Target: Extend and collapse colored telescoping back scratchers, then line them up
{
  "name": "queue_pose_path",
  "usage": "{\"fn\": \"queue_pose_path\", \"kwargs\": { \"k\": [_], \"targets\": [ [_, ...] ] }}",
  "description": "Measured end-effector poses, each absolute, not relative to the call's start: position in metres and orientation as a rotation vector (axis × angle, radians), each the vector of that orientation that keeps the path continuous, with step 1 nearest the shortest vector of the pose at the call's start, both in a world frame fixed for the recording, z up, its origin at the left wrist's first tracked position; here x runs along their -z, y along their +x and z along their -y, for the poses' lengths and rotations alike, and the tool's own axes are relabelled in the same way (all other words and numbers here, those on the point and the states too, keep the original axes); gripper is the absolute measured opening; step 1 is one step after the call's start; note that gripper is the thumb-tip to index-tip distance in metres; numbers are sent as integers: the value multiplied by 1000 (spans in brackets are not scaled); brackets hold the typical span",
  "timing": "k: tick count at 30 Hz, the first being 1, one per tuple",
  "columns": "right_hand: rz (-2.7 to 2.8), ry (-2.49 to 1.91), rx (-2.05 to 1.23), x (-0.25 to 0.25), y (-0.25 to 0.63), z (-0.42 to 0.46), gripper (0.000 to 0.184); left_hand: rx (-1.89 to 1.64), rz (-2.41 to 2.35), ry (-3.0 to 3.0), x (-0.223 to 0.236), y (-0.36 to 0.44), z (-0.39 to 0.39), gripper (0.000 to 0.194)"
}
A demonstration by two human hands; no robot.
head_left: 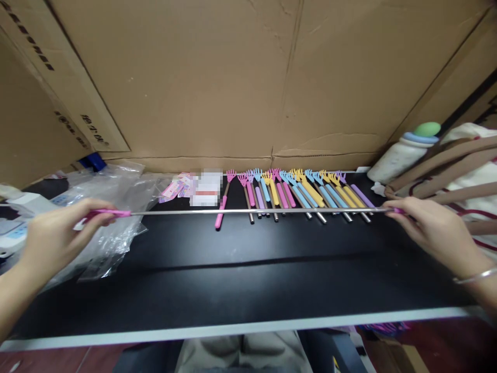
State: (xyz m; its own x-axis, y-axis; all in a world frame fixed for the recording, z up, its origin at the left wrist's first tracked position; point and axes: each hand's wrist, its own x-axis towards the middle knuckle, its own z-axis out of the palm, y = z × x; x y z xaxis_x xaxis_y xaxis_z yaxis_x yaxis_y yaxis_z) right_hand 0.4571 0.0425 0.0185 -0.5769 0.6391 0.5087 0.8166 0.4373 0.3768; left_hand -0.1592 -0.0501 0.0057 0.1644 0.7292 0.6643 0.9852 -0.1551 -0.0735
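Clear plastic bags (124, 207) beside the left hand (64, 230), both hands (435, 228) closed around a metal rod's (248, 211) pink ends.

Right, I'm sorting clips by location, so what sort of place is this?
Probably a small packing table: colorful back scratchers lie in a row, clear plastic bags lie at the left, and cardboard stands behind.

Looks like a small packing or assembly workstation; home or workshop, can't tell. Black tabletop (248, 290) below the hands, cardboard sheets (217, 83) walling it in beyond them. Row of colored telescopic back scratchers (303, 191) ahead, between the hands. Clear plastic bags (112, 233) beside the left hand (66, 233), printed cards (177, 187) farther right. Bottle (404, 155) and striped fabric bag (466, 176) past the right hand (435, 233).
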Motion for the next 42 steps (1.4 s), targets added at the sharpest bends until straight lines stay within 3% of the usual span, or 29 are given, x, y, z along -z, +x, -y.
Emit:
{"fn": "queue_pose_path", "kwargs": {
  "k": [7,13,26,33,42],
  "targets": [
    [2529,-721,716,-21,333,-13,18,747,1199,-2437,-15,-45,39,17],
    [2600,-733,501,-13,276,8,22,774,1202,-2486,-14,6,44,22],
    [2609,-758,577,-5,260,15,21,772,1283,-2543,-5,15,44,20],
    [2543,-782,762,-16,247,6,23,431,1024,-2187,-24,27,37,18],
    [2461,-731,923,-22,262,2,26,324,869,-2113,-25,6,35,22]
  ]
}}
